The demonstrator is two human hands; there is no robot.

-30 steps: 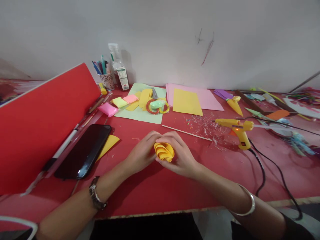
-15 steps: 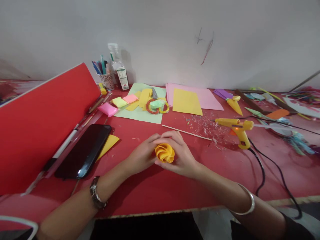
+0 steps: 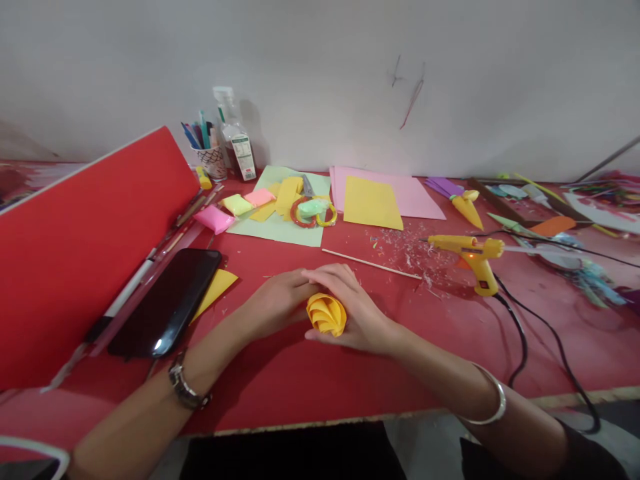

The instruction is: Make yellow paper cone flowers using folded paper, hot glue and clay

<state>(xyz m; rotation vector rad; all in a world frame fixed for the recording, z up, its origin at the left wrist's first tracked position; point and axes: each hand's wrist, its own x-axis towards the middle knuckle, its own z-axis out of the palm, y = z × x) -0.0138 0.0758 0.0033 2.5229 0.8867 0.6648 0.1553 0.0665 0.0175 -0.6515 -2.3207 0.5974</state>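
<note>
A folded yellow paper flower point(image 3: 327, 314) is held just above the red worktop point(image 3: 320, 380), cupped between the left hand point(image 3: 275, 303) and right hand point(image 3: 356, 310), whose fingers are curled closed around it.

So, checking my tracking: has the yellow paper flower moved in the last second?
Yes, slightly. The yellow paper flower has come a little toward the person, away from the wooden stick, which lies where it was.
</note>
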